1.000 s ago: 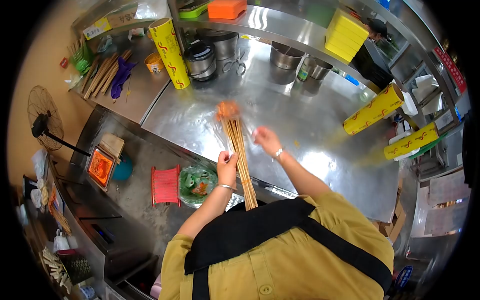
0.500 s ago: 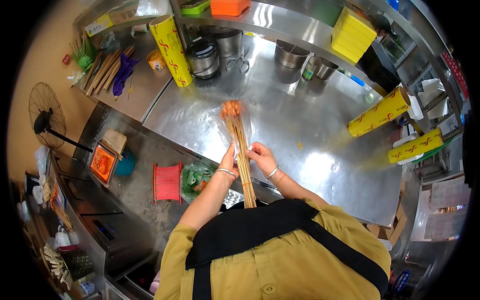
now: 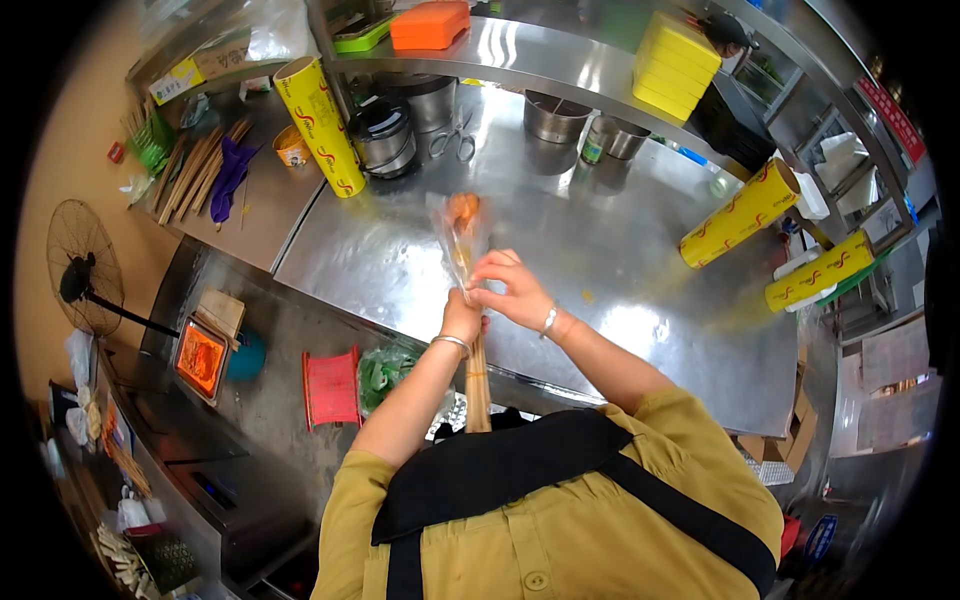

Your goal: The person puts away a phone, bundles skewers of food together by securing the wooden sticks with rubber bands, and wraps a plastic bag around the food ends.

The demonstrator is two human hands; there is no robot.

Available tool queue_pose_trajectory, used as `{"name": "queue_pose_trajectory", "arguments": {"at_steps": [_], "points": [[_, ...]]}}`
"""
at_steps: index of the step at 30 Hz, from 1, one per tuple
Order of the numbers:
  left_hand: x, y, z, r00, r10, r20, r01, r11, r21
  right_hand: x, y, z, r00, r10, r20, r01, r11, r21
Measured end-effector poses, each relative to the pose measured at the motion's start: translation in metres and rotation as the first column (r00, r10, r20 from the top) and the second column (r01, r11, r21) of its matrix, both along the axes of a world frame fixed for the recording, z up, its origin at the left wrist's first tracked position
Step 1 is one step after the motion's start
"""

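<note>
A bundle of thin wooden skewers [image 3: 477, 385] points away from my body over the edge of the steel table. Orange food [image 3: 464, 210] at its far end is inside a clear plastic bag [image 3: 455, 245]. My left hand [image 3: 461, 318] is wrapped round the skewers near the mouth of the bag. Just above it, my right hand [image 3: 512, 288] pinches the gathered plastic, with its fingers bent over the bundle. The skewers' near ends reach down to my black apron.
Yellow film rolls [image 3: 320, 125] stand behind left and lie at the right [image 3: 740, 213]. Steel pots [image 3: 556, 117], scissors [image 3: 453, 138] and a small bottle [image 3: 594, 143] are at the back. A red stool [image 3: 332, 387] and a tray of red food [image 3: 201, 357] are lower left.
My right hand has come in from the right to the bundle and now lies over the bag's mouth. The bag is gathered more tightly round the skewers. My left hand has closed round them.
</note>
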State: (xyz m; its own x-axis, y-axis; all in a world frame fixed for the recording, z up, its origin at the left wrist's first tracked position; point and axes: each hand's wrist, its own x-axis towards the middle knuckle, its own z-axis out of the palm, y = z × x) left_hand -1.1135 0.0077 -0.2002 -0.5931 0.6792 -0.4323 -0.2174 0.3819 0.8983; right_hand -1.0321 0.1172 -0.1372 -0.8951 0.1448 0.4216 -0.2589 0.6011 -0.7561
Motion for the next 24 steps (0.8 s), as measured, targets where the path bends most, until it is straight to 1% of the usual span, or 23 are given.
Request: {"name": "queue_pose_trajectory", "arguments": {"at_steps": [1,2,3,4,5,6,7,8,9,10,11,12,13,14,15,16,17,18,19,20,21,23,24], "points": [[-0.003,-0.001,-0.011,1.0,-0.012,0.001,0.012,1.0,-0.003,-0.006,-0.002,0.006,1.0,-0.012,0.001,0.012,1.0,-0.003],[-0.006,-0.001,-0.026,0.882,0.007,-0.471,-0.004,1.0,0.006,-0.013,-0.004,0.013,1.0,0.01,0.002,-0.01,0.993,0.121],[-0.006,-0.004,-0.019,0.743,-0.095,-0.662,0.014,0.992,-0.127,-0.02,-0.005,0.021,0.999,0.031,0.006,-0.032,0.97,0.243],[-0.006,-0.007,-0.007,0.559,-0.199,-0.805,-0.024,0.967,-0.255,-0.028,-0.004,0.032,1.0,0.022,0.007,-0.023,0.971,0.238],[-0.002,-0.012,0.003,0.556,-0.21,-0.804,-0.014,0.965,-0.262,-0.038,-0.002,0.043,0.992,0.005,0.127,-0.058,0.907,0.417],[0.002,-0.016,0.015,0.52,-0.27,-0.811,-0.016,0.946,-0.325,-0.047,0.002,0.05,0.97,-0.033,0.242,-0.115,0.812,0.573],[0.006,-0.021,0.025,0.482,-0.33,-0.812,-0.02,0.922,-0.386,-0.057,0.01,0.049,0.969,-0.042,0.242,-0.106,0.818,0.566],[0.012,-0.025,0.035,0.432,-0.363,-0.826,0.003,0.916,-0.401,-0.065,0.019,0.048,0.952,-0.043,0.302,-0.144,0.809,0.569],[0.016,-0.03,0.036,0.428,-0.375,-0.823,0.016,0.913,-0.407,-0.07,0.025,0.045,0.932,-0.046,0.361,-0.182,0.801,0.57],[0.018,-0.035,0.037,0.364,-0.425,-0.829,0.038,0.896,-0.442,-0.074,0.028,0.046,0.931,-0.056,0.361,-0.171,0.806,0.566],[0.018,-0.038,0.039,0.296,-0.468,-0.833,0.055,0.879,-0.474,-0.078,0.03,0.047,0.899,-0.057,0.434,-0.234,0.776,0.586],[0.02,-0.041,0.042,0.29,-0.47,-0.834,0.06,0.878,-0.474,-0.08,0.028,0.05,0.861,-0.06,0.504,-0.3,0.741,0.6],[0.022,-0.044,0.045,0.279,-0.503,-0.818,0.105,0.863,-0.495,-0.082,0.023,0.051,0.861,-0.063,0.504,-0.297,0.742,0.601],[0.023,-0.048,0.049,0.268,-0.535,-0.801,0.146,0.845,-0.515,-0.083,0.017,0.052,0.814,-0.078,0.576,-0.346,0.731,0.588],[0.023,-0.051,0.054,0.267,-0.534,-0.802,0.146,0.845,-0.514,-0.083,0.011,0.053,0.761,-0.093,0.642,-0.394,0.72,0.571],[0.023,-0.054,0.058,0.296,-0.52,-0.801,0.18,0.854,-0.488,-0.081,0.009,0.045,0.801,-0.068,0.594,-0.373,0.72,0.585],[0.023,-0.056,0.06,0.324,-0.508,-0.798,0.214,0.861,-0.461,-0.08,0.006,0.04,0.801,-0.069,0.594,-0.372,0.72,0.586],[0.023,-0.058,0.057,0.323,-0.507,-0.799,0.215,0.861,-0.46,-0.079,0.001,0.037,0.807,-0.071,0.586,-0.356,0.733,0.58],[0.022,-0.06,0.051,0.38,-0.433,-0.817,0.251,0.899,-0.359,-0.079,-0.002,0.035,0.813,-0.074,0.577,-0.338,0.748,0.572],[0.021,-0.061,0.044,0.437,-0.36,-0.824,0.282,0.925,-0.254,-0.082,-0.004,0.034,0.805,-0.103,0.584,-0.372,0.679,0.633],[0.02,-0.06,0.037,0.431,-0.365,-0.825,0.289,0.922,-0.257,-0.082,-0.007,0.039,0.806,-0.109,0.582,-0.364,0.683,0.633],[0.02,-0.058,0.025,0.563,-0.223,-0.796,0.372,0.928,0.003,-0.076,-0.015,0.061,0.907,-0.166,0.387,-0.238,0.556,0.796],[0.021,-0.059,0.031,0.558,-0.227,-0.798,0.379,0.925,0.002,-0.073,-0.018,0.074,0.952,-0.147,0.269,-0.153,0.534,0.831]]}}
